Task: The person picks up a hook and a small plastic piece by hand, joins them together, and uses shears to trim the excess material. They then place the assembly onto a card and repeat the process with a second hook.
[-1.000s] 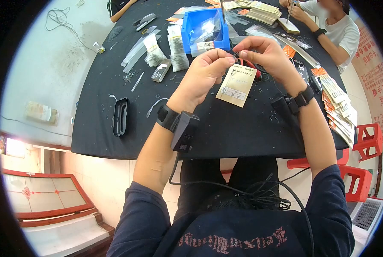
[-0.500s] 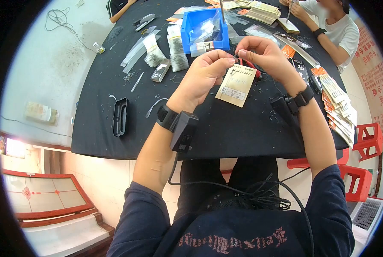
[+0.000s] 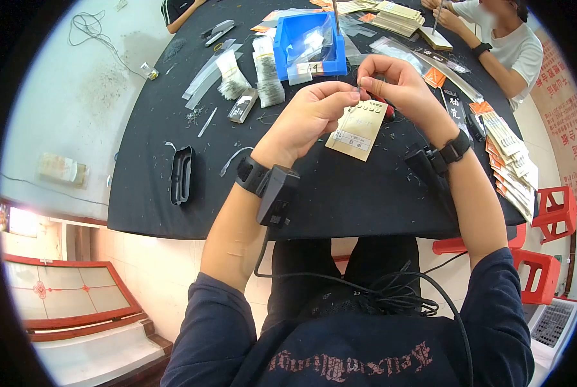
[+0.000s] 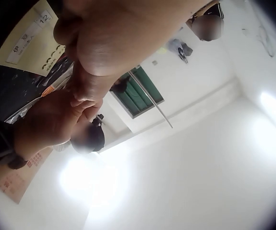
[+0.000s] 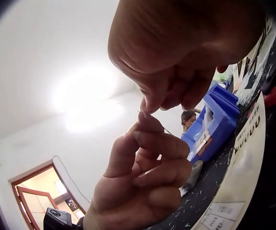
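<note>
My left hand [image 3: 309, 116] and right hand [image 3: 404, 87] meet fingertip to fingertip above the black-covered table. Between thumb and forefinger each pinches a thin dark line, a short bit of which shows at the fingertips [image 5: 145, 117] in the right wrist view. Whatever else lies between the fingers is too small to tell. Just below them is a cream card [image 3: 356, 135] with a row of dark curved marks and a printed label; the left fingertips overlap its upper edge in the head view. A red-handled tool [image 3: 390, 113] lies behind the card, partly hidden by the right hand.
Beyond the hands stands a blue bin [image 3: 310, 48] with clear bags. Left of it are bundles of fine strands [image 3: 267, 71], a small box [image 3: 242, 106] and an open black case [image 3: 182, 175]. Printed packets [image 3: 504, 151] are stacked at right. Another person [image 3: 495, 48] works across the table.
Both hands have come slightly nearer the card, and the left fingertips now cover more of its top edge. A small dark loop seen earlier at the fingertips no longer shows.
</note>
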Available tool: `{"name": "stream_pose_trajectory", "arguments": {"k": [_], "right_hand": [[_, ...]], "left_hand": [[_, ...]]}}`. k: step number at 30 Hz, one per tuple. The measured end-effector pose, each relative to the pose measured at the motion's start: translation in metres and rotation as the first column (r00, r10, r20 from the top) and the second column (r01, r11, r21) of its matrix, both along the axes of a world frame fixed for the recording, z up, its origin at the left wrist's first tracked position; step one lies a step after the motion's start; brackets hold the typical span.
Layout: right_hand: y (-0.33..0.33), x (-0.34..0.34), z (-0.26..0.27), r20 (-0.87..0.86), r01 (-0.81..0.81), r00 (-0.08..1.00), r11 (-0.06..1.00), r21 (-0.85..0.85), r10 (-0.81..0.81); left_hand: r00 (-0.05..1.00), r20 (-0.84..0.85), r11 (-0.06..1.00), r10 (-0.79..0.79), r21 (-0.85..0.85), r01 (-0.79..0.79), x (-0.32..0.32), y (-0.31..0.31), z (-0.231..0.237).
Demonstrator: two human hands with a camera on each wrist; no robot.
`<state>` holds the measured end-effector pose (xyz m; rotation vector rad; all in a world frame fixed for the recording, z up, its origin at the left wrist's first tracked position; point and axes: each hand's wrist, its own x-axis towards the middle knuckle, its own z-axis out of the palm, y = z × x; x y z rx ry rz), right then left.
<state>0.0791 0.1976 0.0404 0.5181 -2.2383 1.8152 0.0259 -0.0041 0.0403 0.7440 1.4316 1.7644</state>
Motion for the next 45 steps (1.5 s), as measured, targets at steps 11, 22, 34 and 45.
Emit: {"name": "stream_pose_trajectory", "arguments": {"k": [11,22,34,45], "right_hand": [[0.004,0.000,0.001,0.009,-0.019,1.000,0.999,0.044,0.019],[0.005,-0.001,-0.001,-0.025,-0.014,1.000,1.000,0.001,0.014],[0.004,-0.011,-0.014,-0.153,0.213,0.968,0.974,0.075,-0.200],[-0.007,-0.009,-0.017,-0.224,0.340,0.930,0.915,0.216,-0.292]], "left_hand": [[0.999,-0.048,0.999,-0.018,0.047,0.020,-0.004,0.000,-0.006],[0.997,0.033,0.997,0.072,-0.007,-0.072,0.003,0.003,-0.001],[0.900,0.387,0.936,0.200,0.196,-0.292,-0.006,0.007,-0.019],[0.869,0.486,0.973,0.091,0.141,-0.181,-0.013,0.004,-0.020]]}}
